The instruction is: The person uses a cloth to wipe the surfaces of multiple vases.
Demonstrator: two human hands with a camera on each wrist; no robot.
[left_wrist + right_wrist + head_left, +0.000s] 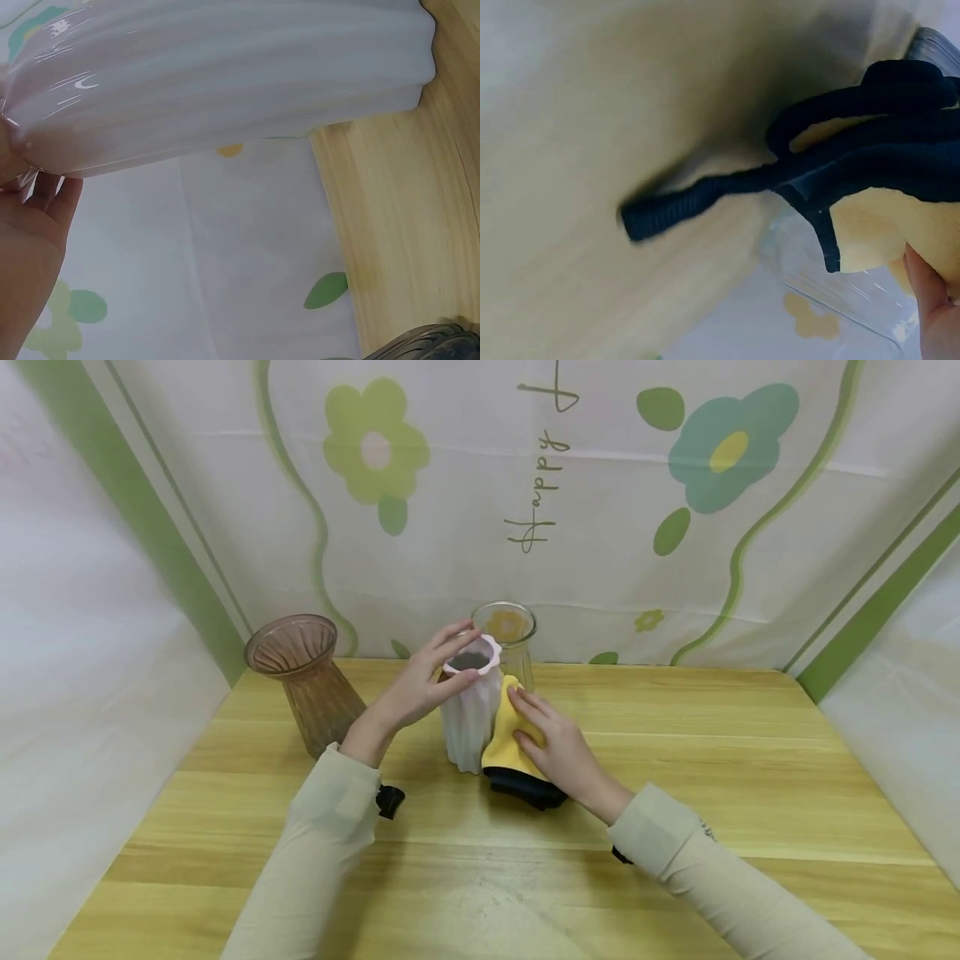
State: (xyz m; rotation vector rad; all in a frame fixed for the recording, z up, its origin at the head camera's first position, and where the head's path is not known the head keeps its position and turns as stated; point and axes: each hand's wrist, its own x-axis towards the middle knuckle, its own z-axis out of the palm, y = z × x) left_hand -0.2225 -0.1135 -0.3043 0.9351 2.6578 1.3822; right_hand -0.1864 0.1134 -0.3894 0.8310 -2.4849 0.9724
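Note:
My left hand (422,683) grips a white ribbed vase (467,727) by its scalloped pinkish rim, thumb on the near side and fingers across the far side. In the left wrist view the glossy vase (247,75) stretches from the fingers towards the wooden table. On its right side, my right hand (561,747) holds a yellow cloth (504,731) with black edging against the wall of the vase. Black folds of the cloth (885,161) hang loose in the right wrist view, and the thumb (928,289) presses on its yellow side.
A brown ribbed glass vase (318,693) stands to the left, close to my left forearm. Just behind the white vase is a clear glass vase (517,653), partly hidden. The wooden table (750,760) meets a flower-printed curtain (465,568) at the back.

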